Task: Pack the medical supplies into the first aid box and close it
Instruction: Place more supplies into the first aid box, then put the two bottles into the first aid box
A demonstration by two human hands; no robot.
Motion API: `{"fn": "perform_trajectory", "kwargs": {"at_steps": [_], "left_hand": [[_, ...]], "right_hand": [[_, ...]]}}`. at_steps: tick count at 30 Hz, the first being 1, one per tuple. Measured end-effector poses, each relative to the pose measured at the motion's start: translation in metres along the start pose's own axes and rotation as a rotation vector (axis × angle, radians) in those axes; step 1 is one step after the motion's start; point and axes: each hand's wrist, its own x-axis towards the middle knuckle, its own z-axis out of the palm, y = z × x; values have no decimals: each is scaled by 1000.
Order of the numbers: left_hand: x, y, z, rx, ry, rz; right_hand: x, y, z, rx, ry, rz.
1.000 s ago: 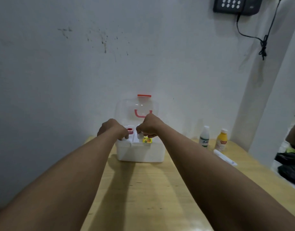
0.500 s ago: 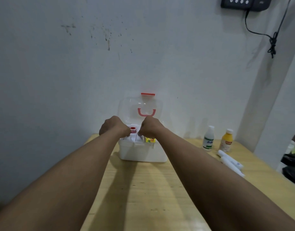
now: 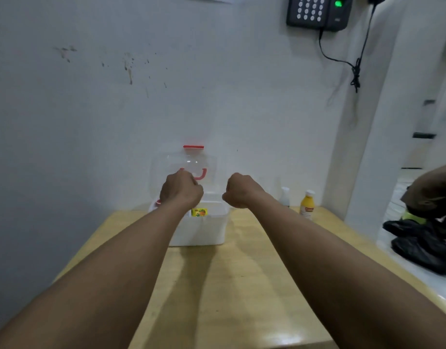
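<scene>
Left hand (image 3: 183,191) is curled over the open first aid box (image 3: 201,230) at the table's far edge, lid (image 3: 184,167) upright; whether anything is pinched cannot be told. Right hand (image 3: 238,190), loosely fisted, hangs beside the box, apparently empty. Packing is judged midway: white bottle (image 3: 284,196) and yellow bottle (image 3: 307,204), standing further right, remain to be fetched.

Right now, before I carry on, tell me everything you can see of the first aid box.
The first aid box is a white, plastic-looking tub standing upright on the wooden table near the wall. Its clear lid is open, raised behind it, with a red latch on top and a red handle. Inside, a yellow packet shows. The left hand is over the opening; actual contact cannot be judged. The right hand hovers beside it.
</scene>
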Motion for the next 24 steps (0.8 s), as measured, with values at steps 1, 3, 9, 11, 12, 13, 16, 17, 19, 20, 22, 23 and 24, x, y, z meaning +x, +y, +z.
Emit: {"fn": "perform_trajectory", "kwargs": {"at_steps": [1, 3, 9, 11, 12, 13, 16, 17, 19, 20, 22, 23, 24], "left_hand": [[-3, 10, 5, -13, -14, 43], [-7, 29, 16, -35, -63, 119], [-22, 82, 61, -74, -203, 261], [-24, 97, 80, -65, -240, 297], [-24, 104, 89, -61, -255, 312], [-23, 111, 98, -59, -266, 323], [-19, 127, 123, -64, -289, 341], [-18, 131, 131, -58, -292, 345], [-12, 137, 146, -34, -294, 349], [-9, 140, 154, -26, -296, 345], [-3, 145, 166, -30, -308, 328], [0, 148, 172, -42, -313, 313], [2, 150, 177, -52, -315, 295]], "right_hand": [[-4, 11, -6, -16, 8, 15], [-11, 31, -19, -40, 39, 45], [-23, 96, -53, -90, 136, 132], [-21, 117, -62, -114, 154, 152], [-20, 128, -66, -127, 162, 160], [-18, 138, -69, -138, 167, 166], [-9, 166, -73, -157, 173, 188], [-6, 174, -73, -158, 169, 194], [2, 190, -70, -153, 155, 202], [5, 197, -67, -148, 146, 207], [12, 210, -61, -139, 139, 220], [15, 216, -58, -135, 139, 227], [17, 222, -54, -131, 138, 234]]}}
